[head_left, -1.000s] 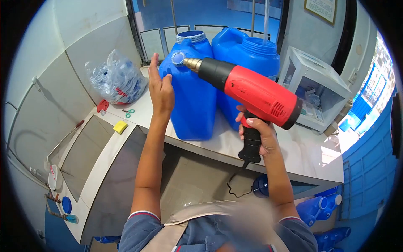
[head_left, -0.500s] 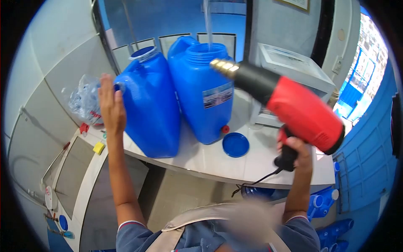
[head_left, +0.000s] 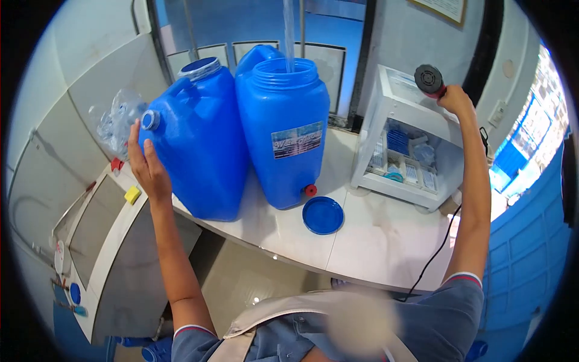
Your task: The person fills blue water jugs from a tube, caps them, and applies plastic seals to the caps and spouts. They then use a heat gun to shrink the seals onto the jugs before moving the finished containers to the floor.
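Note:
My left hand [head_left: 150, 172] is open, its fingers apart beside the small capped spout of a blue jug [head_left: 208, 145] that leans a little. To the right of this jug stands a second blue jug [head_left: 289, 114] with a label and a red tap, and water [head_left: 289, 36] runs into its open mouth. My right hand [head_left: 453, 99] is closed on the heat gun [head_left: 430, 80] at the upper right, over the white cabinet. Only the gun's round black rear end and a bit of red show. A blue lid [head_left: 323, 215] lies on the counter before the labelled jug.
A white cabinet [head_left: 386, 175] with small items inside stands on the right of the counter [head_left: 362, 241]. A black cord [head_left: 435, 253] hangs by my right arm. At the left are a clear plastic bag [head_left: 118, 120] and a yellow sponge [head_left: 132, 194].
My right hand has moved up and away to the right with the heat gun, which now points away from me. My left hand stays near the left jug's side, slightly lower.

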A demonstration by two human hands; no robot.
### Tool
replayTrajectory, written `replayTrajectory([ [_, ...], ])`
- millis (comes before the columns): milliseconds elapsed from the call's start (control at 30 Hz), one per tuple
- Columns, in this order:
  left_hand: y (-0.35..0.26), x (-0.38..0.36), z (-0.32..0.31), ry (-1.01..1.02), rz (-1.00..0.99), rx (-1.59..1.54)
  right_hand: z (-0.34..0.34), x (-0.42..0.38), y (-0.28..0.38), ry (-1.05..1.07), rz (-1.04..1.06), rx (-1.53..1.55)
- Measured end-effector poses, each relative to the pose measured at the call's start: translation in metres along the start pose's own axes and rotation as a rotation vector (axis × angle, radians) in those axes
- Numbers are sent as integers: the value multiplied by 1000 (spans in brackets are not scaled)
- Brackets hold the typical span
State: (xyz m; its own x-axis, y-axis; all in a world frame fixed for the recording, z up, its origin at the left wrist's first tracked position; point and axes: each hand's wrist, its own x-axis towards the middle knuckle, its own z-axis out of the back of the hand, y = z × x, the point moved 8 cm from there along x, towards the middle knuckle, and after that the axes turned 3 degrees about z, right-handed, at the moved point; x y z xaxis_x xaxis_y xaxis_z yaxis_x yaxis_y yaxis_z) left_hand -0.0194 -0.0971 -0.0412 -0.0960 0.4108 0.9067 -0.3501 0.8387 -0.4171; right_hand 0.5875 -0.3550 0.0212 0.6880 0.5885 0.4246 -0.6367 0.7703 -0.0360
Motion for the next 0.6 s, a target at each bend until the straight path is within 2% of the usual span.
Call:
replayTrajectory([
  [67, 5, -8, 5, -10, 51, -28, -14, 8, 3, -81, -15, -62],
  [167, -14, -26, 3, -31, -142, 40, -35, 16, 14, -6, -7, -86],
  [200, -21, -31, 1, -18, -136, 40, -42, 19, 15, 34, -2, -142],
  [233, -36, -38, -3, 13, -219, 63, -44, 21, 21, 133, 19, -118],
  [300, -60, -54, -14, 66, -339, 75, -15, 0, 39, 49, 97, -259],
  [367, -64, -75, -25, 133, -329, -3, 14, -36, 48, -481, 341, 119],
  [400, -64, -87, -33, 185, -322, -56, 10, -61, 56, -284, 264, 567],
  [433, -66, -101, -39, 201, -327, -82, -4, -86, 63, -243, 281, 603],
  [467, -65, -119, -53, 317, -288, -130, -40, -103, 65, 51, 195, 708],
  [500, -65, -138, -67, 433, -250, -175, -82, -111, 57, 165, 204, 687],
  [533, -65, -156, -79, 504, -192, -229, -121, -114, 44, 166, 237, 607],
  [600, -83, -185, -100, 639, -178, -300, -228, -101, -17, 148, 12, 534],
])
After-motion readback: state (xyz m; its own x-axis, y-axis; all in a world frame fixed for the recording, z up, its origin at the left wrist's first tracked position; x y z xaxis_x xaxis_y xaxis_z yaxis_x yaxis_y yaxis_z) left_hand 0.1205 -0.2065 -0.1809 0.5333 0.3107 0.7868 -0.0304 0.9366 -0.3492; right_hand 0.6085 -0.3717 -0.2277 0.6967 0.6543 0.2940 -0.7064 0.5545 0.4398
